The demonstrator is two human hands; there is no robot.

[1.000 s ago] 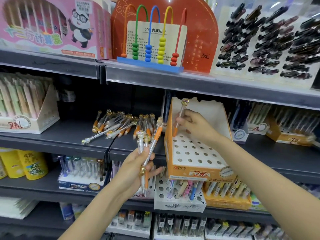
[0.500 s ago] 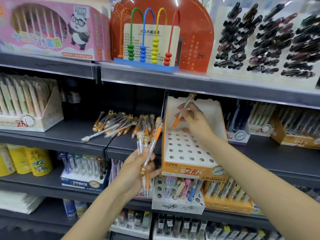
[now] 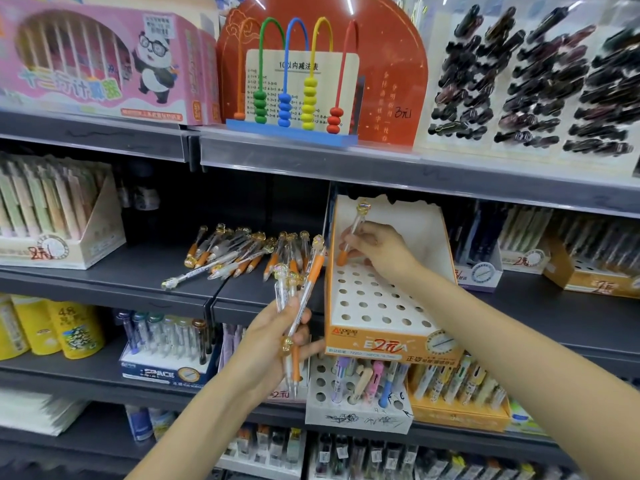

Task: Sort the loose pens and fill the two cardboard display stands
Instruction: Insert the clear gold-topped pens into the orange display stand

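Over orange stand (image 3: pixel 374 344) — right hand (image 3: pixel 381 252) pinching pen (image 3: pixel 353 233), left hand (image 3: pixel 277 341) gripping pens (image 3: pixel 298 299).

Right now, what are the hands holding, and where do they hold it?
Right hand pinches one pen mid-barrel. Left hand grips a bunch of pens around their middles.

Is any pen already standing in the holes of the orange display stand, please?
No, every hole of the orange display stand shows empty; the right hand holds one pen just above its back row.
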